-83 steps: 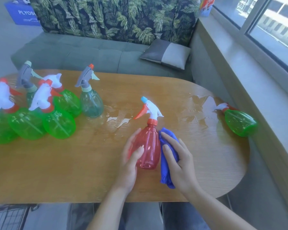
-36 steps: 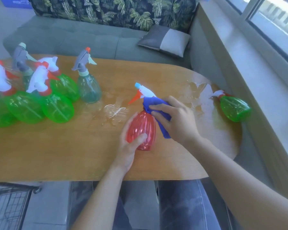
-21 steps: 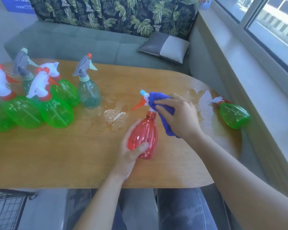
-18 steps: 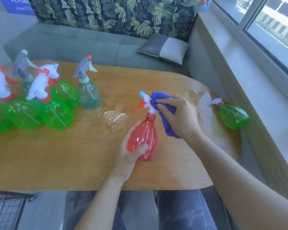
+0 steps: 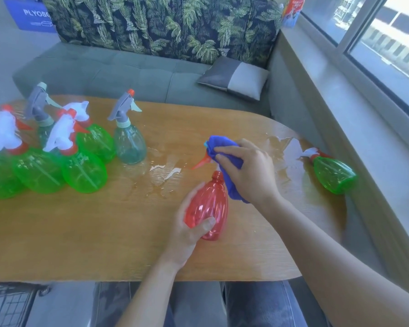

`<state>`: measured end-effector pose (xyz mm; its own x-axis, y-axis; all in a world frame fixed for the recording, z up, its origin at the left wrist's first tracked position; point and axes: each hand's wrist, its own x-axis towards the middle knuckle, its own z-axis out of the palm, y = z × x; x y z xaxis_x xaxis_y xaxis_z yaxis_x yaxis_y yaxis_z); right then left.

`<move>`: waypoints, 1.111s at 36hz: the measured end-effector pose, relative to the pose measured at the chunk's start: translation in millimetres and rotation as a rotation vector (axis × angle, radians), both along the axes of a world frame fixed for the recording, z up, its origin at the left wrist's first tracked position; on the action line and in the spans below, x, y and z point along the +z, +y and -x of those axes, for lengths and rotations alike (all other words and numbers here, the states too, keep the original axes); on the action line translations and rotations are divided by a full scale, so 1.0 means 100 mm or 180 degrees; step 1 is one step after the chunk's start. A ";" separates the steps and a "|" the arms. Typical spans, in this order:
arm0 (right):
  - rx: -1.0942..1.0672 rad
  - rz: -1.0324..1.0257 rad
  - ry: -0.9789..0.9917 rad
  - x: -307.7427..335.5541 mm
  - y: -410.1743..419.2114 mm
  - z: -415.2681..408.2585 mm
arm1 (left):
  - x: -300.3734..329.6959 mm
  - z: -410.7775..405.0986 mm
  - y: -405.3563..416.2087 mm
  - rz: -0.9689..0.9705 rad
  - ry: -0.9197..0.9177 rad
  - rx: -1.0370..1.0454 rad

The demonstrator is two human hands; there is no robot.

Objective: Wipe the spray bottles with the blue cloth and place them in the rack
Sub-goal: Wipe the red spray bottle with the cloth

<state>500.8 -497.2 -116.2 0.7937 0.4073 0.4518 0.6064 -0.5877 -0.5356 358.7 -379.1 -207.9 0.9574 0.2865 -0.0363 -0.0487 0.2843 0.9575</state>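
Note:
A red spray bottle (image 5: 208, 206) stands near the middle of the wooden table (image 5: 80, 232). My left hand (image 5: 187, 232) grips its lower body. My right hand (image 5: 250, 173) holds the blue cloth (image 5: 224, 149) wrapped over the bottle's spray head; only the orange trigger tip and a bit of blue nozzle show. Several green spray bottles (image 5: 80, 171) with white and red heads stand at the table's left, with a pale teal one (image 5: 129, 145) beside them. Another green bottle (image 5: 333, 173) lies on its side at the right edge.
Water puddles (image 5: 165, 171) lie on the table behind the red bottle and near the right end. A wire rack (image 5: 7, 305) shows at the lower left under the table. A grey sofa (image 5: 128, 74) with a cushion runs behind; a window ledge runs along the right.
My right hand with the cloth has moved up from the red bottle's side to cover its spray head. My left hand keeps hold of the bottle's body.

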 end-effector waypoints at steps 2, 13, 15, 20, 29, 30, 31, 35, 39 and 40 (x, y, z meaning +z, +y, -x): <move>-0.0086 -0.0046 -0.0027 0.01 0.01 -0.04 | 0.01 0.00 -0.01 0.0015 0.0009 -0.0071; 0.0006 0.0128 -0.0277 0.01 0.06 -0.02 | 0.08 0.01 -0.04 -0.0030 -0.0013 0.0013; 0.0347 0.0373 -0.0332 -0.01 0.08 0.05 | 0.07 0.01 -0.04 0.0009 -0.0012 0.0059; 0.0658 0.0659 -0.0534 -0.03 0.07 0.09 | 0.07 0.01 -0.02 0.0059 -0.0039 0.0057; -0.0075 0.0205 0.0028 0.06 -0.02 -0.12 | 0.02 0.02 0.00 -0.0008 -0.0017 -0.0002; -0.0053 0.0176 0.0118 0.07 0.00 -0.13 | 0.02 0.02 0.00 -0.0014 -0.0013 -0.0020; -0.0041 0.0161 0.0194 0.09 0.02 -0.14 | 0.02 0.02 0.00 -0.0028 -0.0015 -0.0044; 0.0088 0.0194 0.0437 0.11 0.08 -0.16 | 0.02 0.02 -0.02 0.0002 -0.0038 0.0000; 0.0102 0.0336 0.0680 0.11 0.03 -0.19 | 0.04 0.01 -0.02 0.0119 -0.0045 0.0070; 0.0104 0.0391 0.0751 0.11 0.00 -0.20 | 0.05 0.01 -0.02 0.0158 -0.0043 0.0087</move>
<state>521.1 -497.2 -105.6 0.8567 0.4749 0.2014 0.4930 -0.6393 -0.5901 357.7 -381.3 -203.0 0.9498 0.3105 -0.0383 -0.0699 0.3299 0.9414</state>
